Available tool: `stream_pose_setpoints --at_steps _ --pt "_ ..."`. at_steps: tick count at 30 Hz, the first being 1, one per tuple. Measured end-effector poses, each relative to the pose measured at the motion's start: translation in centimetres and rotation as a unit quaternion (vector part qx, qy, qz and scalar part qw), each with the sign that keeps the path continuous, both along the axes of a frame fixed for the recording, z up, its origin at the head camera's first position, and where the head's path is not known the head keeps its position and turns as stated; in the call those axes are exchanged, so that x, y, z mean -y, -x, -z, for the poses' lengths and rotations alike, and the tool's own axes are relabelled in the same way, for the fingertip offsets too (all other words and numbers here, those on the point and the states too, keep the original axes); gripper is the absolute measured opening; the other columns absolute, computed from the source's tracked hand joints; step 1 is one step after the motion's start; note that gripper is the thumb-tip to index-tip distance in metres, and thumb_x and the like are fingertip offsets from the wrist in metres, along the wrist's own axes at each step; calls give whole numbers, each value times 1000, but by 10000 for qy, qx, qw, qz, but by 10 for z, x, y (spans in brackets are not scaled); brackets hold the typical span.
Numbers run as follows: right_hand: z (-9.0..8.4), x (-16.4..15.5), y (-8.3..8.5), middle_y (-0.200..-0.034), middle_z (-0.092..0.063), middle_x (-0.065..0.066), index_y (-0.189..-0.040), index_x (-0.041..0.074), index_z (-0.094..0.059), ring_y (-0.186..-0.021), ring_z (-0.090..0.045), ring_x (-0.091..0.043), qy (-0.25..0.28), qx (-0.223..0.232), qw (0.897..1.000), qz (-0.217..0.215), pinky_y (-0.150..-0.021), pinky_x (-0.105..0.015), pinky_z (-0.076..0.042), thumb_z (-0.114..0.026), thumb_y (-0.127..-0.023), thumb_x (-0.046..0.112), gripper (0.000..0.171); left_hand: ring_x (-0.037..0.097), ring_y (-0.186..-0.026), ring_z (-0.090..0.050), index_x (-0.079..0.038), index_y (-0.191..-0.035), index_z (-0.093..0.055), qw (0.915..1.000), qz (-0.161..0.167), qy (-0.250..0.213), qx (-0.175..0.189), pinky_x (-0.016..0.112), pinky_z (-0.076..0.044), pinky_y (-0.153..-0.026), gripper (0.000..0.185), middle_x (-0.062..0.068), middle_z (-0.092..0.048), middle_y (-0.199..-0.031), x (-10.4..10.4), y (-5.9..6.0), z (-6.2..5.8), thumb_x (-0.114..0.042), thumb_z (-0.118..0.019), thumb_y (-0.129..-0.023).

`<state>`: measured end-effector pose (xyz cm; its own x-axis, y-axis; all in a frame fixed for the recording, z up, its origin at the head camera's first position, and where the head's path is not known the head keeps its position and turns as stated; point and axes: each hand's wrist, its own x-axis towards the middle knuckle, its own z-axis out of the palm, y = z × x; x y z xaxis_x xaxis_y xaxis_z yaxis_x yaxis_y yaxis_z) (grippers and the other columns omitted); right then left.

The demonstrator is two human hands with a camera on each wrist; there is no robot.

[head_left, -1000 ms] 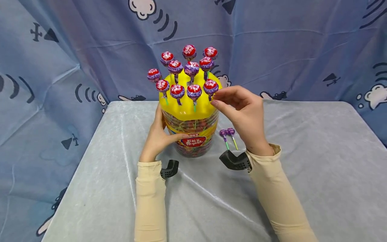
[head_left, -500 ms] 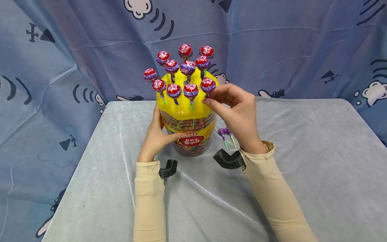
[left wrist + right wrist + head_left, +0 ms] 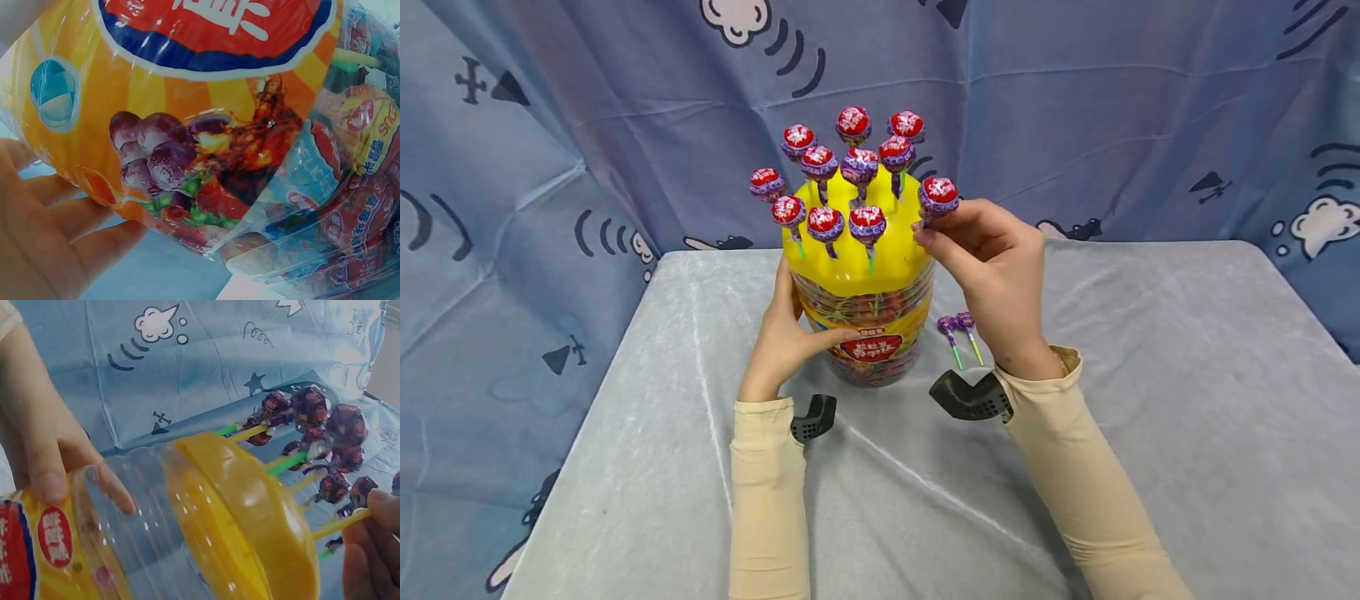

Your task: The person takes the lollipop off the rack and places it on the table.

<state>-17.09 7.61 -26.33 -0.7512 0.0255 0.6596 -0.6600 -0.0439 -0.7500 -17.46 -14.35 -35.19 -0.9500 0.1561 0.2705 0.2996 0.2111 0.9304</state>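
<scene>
My left hand (image 3: pixel 784 342) holds the side of a clear plastic candy jar (image 3: pixel 880 371), thumb across its label and fingers around its left side. Wrapped lollipops stand upright in the jar's yellow lid (image 3: pixel 850 279). One red-and-purple lollipop (image 3: pixel 938 197) is pinched by its stick between the thumb and fingers of my right hand (image 3: pixel 1003 271). Its yellow stick (image 3: pixel 344 525) slants, with the lower end right at the lid's edge in the right wrist view. Through the jar wall, the left wrist view shows wrapped candies (image 3: pixel 362 206); fingers (image 3: pixel 106 244) lie against the label.
Two purple-wrapped lollipops (image 3: pixel 961 333) lie on the grey cloth-covered table (image 3: pixel 1150 400), right of the jar and close to my right wrist. Behind the table hangs a blue patterned curtain (image 3: pixel 1075 108).
My right hand closes its fingertips on the front-right lollipop, which has shifted up and to the right, away from its row. The left hand keeps its hold on the jar.
</scene>
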Motion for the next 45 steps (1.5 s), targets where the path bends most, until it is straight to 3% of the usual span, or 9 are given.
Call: stream_pose_setpoints --at_steps 8,15,26,30,35,39,41,45 --pt "9 -12 2 -83 -68 -10 -89 -8 -69 -71 -64 -19 83 349 9993 60 -71 -28 -56 -69 -79 -10 10 16 -129 -37 -36 -150 -8 10000 -81 29 -25 37 -31 -109 114 -4 -31 -147 3 1 -2 -10 -85 -69" --pt "32 -30 3 -78 -68 -2 -88 -17 -63 -67 -61 -18 -63 1017 9948 -8 -66 -25 -54 -68 -80 -11 12 16 -129 -37 -35 -151 -9 10000 -73 51 -2 37 -31 -109 114 -3 -33 -146 3 1 0 -10 -85 -70" --pt "67 -63 4 -79 -69 -6 -89 -16 -65 -65 -64 -16 227 1850 9818 -360 -67 -25 -56 -68 -81 -8 11 16 -131 -35 -32 -152 -6 9999 -19 -49 104 39 -29 -110 117 -4 -28 -150 -1 2 0 -4 -84 -69" --pt "79 -73 6 -79 -69 -5 -91 -15 -65 -65 -64 -15 96 2125 9767 -277 -66 -25 -56 -69 -82 -6 13 15 -131 -35 -34 -151 -7 9999 -41 -22 106 37 -29 -110 117 -5 -29 -149 -1 2 0 -6 -85 -68" --pt "94 -87 17 -81 -70 -2 -93 -10 -67 -67 -65 -14 -435 2604 9645 -18 -65 -22 -56 -69 -83 -2 13 20 -131 -36 -26 -152 -7 9998 -23 -34 171 38 -29 -110 115 1 -30 -149 -4 -6 -11 -3 -83 -70" --pt "109 -98 29 -79 -70 2 -99 -17 -62 -68 -66 -10 -709 3016 9508 -38 -65 -22 -56 -68 -84 -3 21 22 -132 -35 -18 -153 -7 9997 -42 -8 252 37 -29 -110 112 7 -29 -150 -8 -13 -24 -1 -82 -71" --pt "117 -102 33 -78 -69 5 -102 -22 -58 -69 -66 -9 -865 3253 9415 -146 -66 -22 -56 -67 -84 -4 27 22 -132 -35 -17 -153 -7 9996 -67 27 263 36 -29 -110 112 7 -29 -150 -7 -13 -24 -1 -82 -71" --pt "135 -110 41 -77 -68 8 -106 -24 -56 -69 -65 -6 -1300 3645 9217 -255 -66 -22 -56 -64 -86 -5 29 19 -131 -36 -23 -152 -7 9998 -41 13 203 35 -29 -110 114 3 -30 -149 -4 -6 -12 -2 -83 -70"
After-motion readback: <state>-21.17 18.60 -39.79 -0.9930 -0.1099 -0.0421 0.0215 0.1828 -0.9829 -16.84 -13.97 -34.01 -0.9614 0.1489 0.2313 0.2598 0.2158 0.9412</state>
